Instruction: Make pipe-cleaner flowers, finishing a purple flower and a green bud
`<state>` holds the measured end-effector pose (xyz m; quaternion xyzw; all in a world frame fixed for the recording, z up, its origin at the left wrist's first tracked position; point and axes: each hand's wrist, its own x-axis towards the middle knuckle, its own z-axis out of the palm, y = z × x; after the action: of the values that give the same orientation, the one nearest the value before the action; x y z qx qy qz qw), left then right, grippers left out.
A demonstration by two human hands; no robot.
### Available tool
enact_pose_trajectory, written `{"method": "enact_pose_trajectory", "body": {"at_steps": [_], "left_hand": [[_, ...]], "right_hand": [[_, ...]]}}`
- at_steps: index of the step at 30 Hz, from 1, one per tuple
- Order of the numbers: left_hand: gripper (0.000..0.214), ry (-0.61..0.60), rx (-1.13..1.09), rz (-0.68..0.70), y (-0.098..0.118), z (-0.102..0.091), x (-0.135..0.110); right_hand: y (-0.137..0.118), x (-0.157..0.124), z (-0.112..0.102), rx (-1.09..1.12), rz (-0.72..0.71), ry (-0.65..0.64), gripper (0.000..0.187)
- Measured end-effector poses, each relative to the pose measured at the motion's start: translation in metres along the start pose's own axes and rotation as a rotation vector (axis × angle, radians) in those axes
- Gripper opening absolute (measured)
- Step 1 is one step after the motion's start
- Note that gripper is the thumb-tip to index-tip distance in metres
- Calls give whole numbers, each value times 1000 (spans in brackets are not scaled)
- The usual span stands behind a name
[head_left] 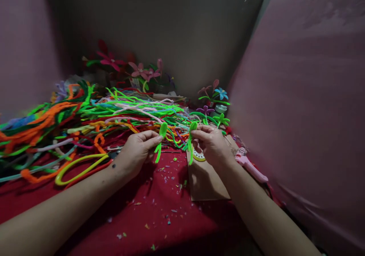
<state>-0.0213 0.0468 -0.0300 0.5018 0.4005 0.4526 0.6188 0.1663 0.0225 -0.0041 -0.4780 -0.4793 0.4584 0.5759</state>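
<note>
My left hand (138, 147) pinches a folded green pipe-cleaner loop (161, 137) between thumb and fingers, its ends hanging down. A second folded green pipe-cleaner loop (191, 139) is pinched the same way by my right hand (211, 143). The two hands are held a short way apart above a red cloth (154, 206). Beneath my right hand lie a brown card (205, 182) and a yellow-and-white tape roll (198, 156).
A big heap of coloured pipe cleaners (85, 119) covers the cloth's left and middle. Finished pipe-cleaner flowers (212, 100) stand at the back, against a cardboard wall. A pink tool (251, 166) lies at the right. Small scraps litter the cloth.
</note>
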Motion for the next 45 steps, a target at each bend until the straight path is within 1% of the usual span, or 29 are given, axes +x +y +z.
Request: {"method": "enact_pose_trajectory", "body": {"at_steps": [2, 5, 8, 11, 16, 19, 22, 31, 36, 40, 45], "left_hand": [[21, -8, 1, 22, 1, 1, -3], [20, -32, 37, 60, 4, 3, -8], [23, -9, 146, 100, 6, 5, -13], [25, 2, 240, 137, 7, 6, -15], [26, 2, 313, 142, 6, 6, -15], [27, -6, 333, 141, 5, 6, -14], [27, -12, 335, 139, 6, 6, -13], [27, -26, 374, 143, 4, 5, -12], [27, -34, 392, 149, 4, 5, -12], [24, -26, 414, 158, 4, 5, -12], [27, -16, 426, 191, 2, 5, -12]], "right_hand": [[1, -6, 15, 152, 92, -77, 23], [8, -12, 29, 260, 168, -101, 23], [17, -15, 38, 285, 149, -86, 23], [22, -18, 41, 241, 118, -46, 21], [21, -19, 43, 100, 104, 0, 19], [20, -19, 42, 70, 79, 10, 15], [22, -19, 41, 76, 68, 25, 14], [25, -19, 40, 45, 63, 23, 14], [27, -19, 39, 49, 46, 11, 10], [28, -19, 39, 35, 45, 15, 13], [30, -19, 39, 84, 43, 5, 11]]}}
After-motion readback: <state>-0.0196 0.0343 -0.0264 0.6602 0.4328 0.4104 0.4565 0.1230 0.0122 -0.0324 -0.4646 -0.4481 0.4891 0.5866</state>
